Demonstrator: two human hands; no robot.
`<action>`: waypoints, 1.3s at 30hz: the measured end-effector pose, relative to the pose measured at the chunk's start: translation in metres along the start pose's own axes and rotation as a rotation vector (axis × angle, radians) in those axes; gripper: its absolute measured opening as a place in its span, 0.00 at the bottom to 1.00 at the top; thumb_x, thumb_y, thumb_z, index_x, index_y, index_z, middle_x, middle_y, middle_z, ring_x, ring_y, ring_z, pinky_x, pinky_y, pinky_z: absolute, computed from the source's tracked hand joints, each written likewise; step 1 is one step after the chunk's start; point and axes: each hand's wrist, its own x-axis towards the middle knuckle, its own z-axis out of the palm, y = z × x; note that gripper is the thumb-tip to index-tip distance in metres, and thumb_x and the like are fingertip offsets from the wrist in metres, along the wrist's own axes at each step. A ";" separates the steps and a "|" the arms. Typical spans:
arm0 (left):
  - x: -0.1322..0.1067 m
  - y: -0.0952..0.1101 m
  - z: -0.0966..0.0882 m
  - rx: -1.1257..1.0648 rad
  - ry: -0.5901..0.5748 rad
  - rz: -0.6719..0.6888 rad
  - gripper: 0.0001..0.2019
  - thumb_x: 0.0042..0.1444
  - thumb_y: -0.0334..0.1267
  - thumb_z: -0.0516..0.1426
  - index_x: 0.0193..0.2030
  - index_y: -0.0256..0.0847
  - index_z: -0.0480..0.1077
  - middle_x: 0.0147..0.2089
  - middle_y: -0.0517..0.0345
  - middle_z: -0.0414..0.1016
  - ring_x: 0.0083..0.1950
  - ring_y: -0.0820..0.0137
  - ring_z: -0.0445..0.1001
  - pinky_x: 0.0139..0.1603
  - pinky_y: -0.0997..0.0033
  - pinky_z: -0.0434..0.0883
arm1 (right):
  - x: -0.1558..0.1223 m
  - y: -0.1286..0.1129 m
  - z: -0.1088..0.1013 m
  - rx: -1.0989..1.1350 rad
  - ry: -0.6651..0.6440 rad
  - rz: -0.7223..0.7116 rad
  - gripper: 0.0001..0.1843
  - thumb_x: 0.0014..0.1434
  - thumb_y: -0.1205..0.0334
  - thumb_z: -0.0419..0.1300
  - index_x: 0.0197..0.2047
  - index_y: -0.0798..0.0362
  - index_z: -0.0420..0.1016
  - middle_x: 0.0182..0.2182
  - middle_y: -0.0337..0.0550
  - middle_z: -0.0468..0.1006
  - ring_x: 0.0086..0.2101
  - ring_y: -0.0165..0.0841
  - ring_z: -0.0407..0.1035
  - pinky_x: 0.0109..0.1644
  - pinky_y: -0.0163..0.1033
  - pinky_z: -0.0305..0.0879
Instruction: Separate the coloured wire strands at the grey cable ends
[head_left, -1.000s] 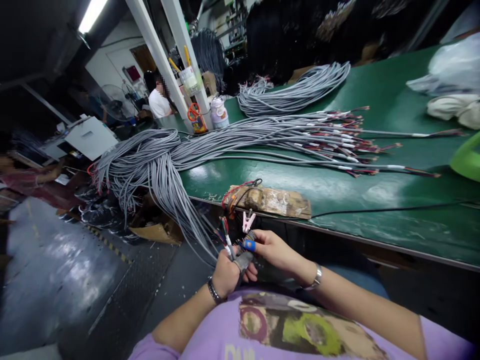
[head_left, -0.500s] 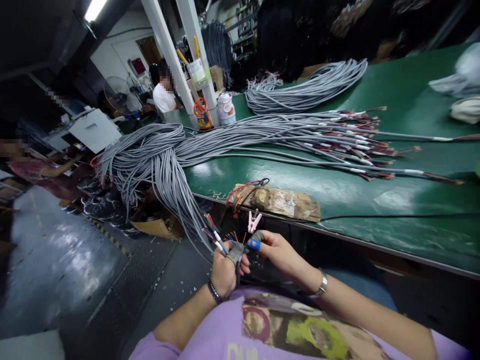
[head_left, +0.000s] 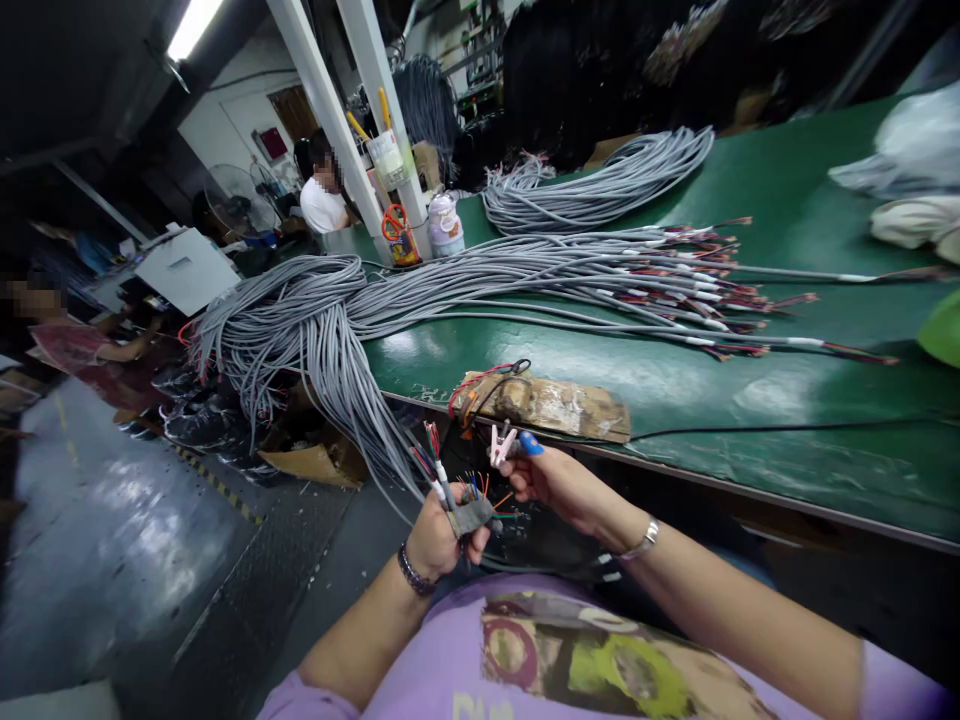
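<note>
My left hand (head_left: 439, 530), its fingers partly covered in grey wraps, is closed around grey cable ends (head_left: 442, 487) with white bands. Thin colored wires (head_left: 480, 487), orange, blue and green among them, fan out above and beside its fingers. My right hand (head_left: 559, 485) has its fingers curled and a blue wrap on the thumb; anything in its fingertips is hidden. Those fingertips are right beside a pink clip (head_left: 501, 447) at the table edge, and I cannot tell whether they touch it. Behind the clip lies a worn wooden board (head_left: 562, 405) with red and black leads.
Long bundles of grey cable (head_left: 480, 275) lie across the green table (head_left: 787, 400), some hanging off its left end. A coiled bundle (head_left: 600, 185) sits farther back. Scissors (head_left: 395, 222) and a lilac bottle (head_left: 445, 225) stand by the post. Two people are at the left.
My right hand has moved away from my left hand, up and right toward the clip. The wires at my left hand now spread wider. The view has shifted slightly.
</note>
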 end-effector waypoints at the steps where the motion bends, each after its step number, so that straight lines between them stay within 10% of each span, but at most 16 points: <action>1: 0.002 0.001 0.000 -0.010 -0.025 -0.012 0.20 0.38 0.52 0.64 0.24 0.36 0.67 0.12 0.63 0.66 0.09 0.78 0.59 0.09 0.80 0.55 | 0.003 -0.001 0.001 0.002 -0.034 0.003 0.22 0.50 0.42 0.60 0.34 0.55 0.74 0.27 0.42 0.73 0.23 0.25 0.62 0.26 0.32 0.60; 39: 0.032 0.002 0.002 -0.140 -0.093 -0.068 0.17 0.36 0.45 0.65 0.23 0.34 0.67 0.14 0.58 0.70 0.07 0.79 0.58 0.06 0.81 0.53 | 0.019 0.002 0.015 0.273 0.042 -0.069 0.17 0.45 0.49 0.67 0.26 0.56 0.75 0.21 0.37 0.72 0.22 0.25 0.62 0.30 0.32 0.63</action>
